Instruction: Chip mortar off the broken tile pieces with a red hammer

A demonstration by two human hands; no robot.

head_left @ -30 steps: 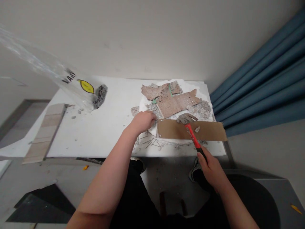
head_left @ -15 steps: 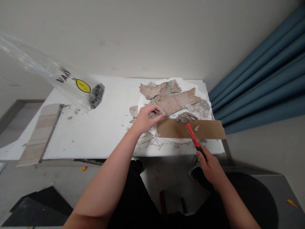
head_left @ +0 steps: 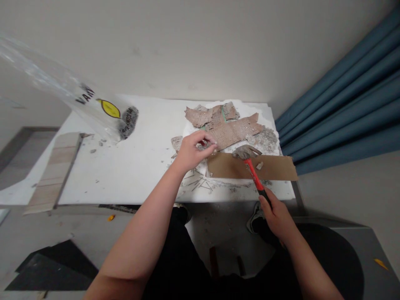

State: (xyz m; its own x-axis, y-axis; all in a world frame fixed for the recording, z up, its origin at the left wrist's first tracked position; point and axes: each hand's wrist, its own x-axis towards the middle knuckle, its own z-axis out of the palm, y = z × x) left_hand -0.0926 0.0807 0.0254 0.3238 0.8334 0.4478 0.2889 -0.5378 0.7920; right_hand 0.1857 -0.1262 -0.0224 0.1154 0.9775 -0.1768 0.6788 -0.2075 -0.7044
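Observation:
My right hand grips the black lower handle of a claw hammer with a red shaft. The hammer's dusty grey head is over a brown cardboard strip at the table's front right. Thumb and fingertips of my left hand are pinched together near the strip's left end; what they hold, if anything, is too small to make out. Just behind that hand lie torn, perforated brown sheets with grey crumbly bits. Several thin nails or sticks are scattered below my left wrist.
Grey rubble is heaped on the right of the white table. To the left stands a clear plastic bag with dark contents, near a wood-look plank. A blue curtain hangs at right.
The view has shifted slightly. Both hands keep nearly the same places, the left still pinched and the right still on the claw hammer.

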